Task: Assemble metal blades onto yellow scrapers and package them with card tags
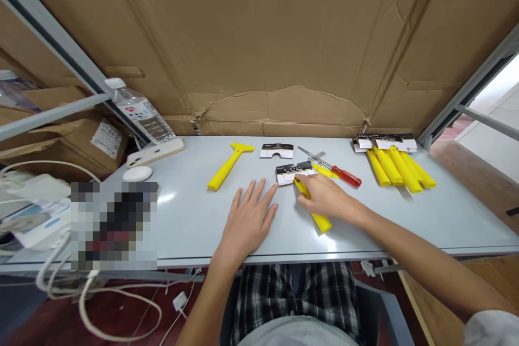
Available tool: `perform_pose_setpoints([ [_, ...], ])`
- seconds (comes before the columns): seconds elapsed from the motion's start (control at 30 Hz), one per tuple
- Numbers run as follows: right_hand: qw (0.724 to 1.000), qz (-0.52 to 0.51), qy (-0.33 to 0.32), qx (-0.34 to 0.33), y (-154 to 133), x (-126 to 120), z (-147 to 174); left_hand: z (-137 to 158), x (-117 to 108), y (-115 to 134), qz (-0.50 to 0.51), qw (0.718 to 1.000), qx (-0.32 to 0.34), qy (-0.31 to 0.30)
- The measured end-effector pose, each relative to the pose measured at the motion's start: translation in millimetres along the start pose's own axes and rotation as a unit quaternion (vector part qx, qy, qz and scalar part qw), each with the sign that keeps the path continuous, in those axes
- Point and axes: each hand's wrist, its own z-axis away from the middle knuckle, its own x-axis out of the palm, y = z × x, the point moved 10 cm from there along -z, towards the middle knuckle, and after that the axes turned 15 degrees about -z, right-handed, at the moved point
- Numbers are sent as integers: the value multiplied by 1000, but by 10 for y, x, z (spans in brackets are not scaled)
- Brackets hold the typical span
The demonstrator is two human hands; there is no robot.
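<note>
My right hand (324,195) is closed over the handle of a yellow scraper (321,221), which lies slantwise on the table. A black-and-white header card (292,174) sits at its head, under my right fingertips; the head itself is hidden. My left hand (251,217) rests flat on the table with fingers spread, its index fingertip close to the card's lower left corner. Just beyond my right hand are a small yellow piece (325,171) and a screwdriver (344,175) with a red handle. Another header card (276,151) lies farther back.
To the left lies a yellow T-headed scraper (227,168). Several carded scrapers (399,168) are grouped at the right. A phone (156,152), a white oval case (137,173), a water bottle (141,113) and cables occupy the left side. Cardboard (267,54) walls the back.
</note>
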Motion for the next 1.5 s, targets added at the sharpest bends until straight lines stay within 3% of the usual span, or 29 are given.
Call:
perform_pose_setpoints([
  [0.13, 1000, 8, 15, 4, 53, -167, 21, 3, -2, -17, 9, 1000, -5, 5],
  [0.27, 997, 43, 66, 16, 213, -628, 42, 6, 7, -13, 7, 1000, -2, 1],
  [0.37, 986, 91, 128, 52, 482, -1065, 52, 4, 16, -18, 8, 1000, -5, -4],
  [0.47, 976, 118, 145, 112, 875, -1310, 51, 3, 12, -23, 10, 1000, -8, -2],
  [0.6, 969, 127, 109, 184, 1384, -1282, 49, 0, 18, -15, 8, 1000, -5, -7],
  [0.77, 966, 130, 102, 198, 1642, -1201, 26, 0, 15, -12, 2, 1000, -1, -13],
  [0.97, 968, 128, 113, 182, 1633, -1210, -36, 3, 9, -21, 12, 1000, -2, -4],
  [1.23, 988, 89, 75, 103, 1401, -991, -105, 7, 13, -25, 12, 1000, -6, -4],
  [1.5, 980, 99, 96, 145, 1548, -1061, -101, 8, 15, -14, 3, 1000, 0, -8],
])
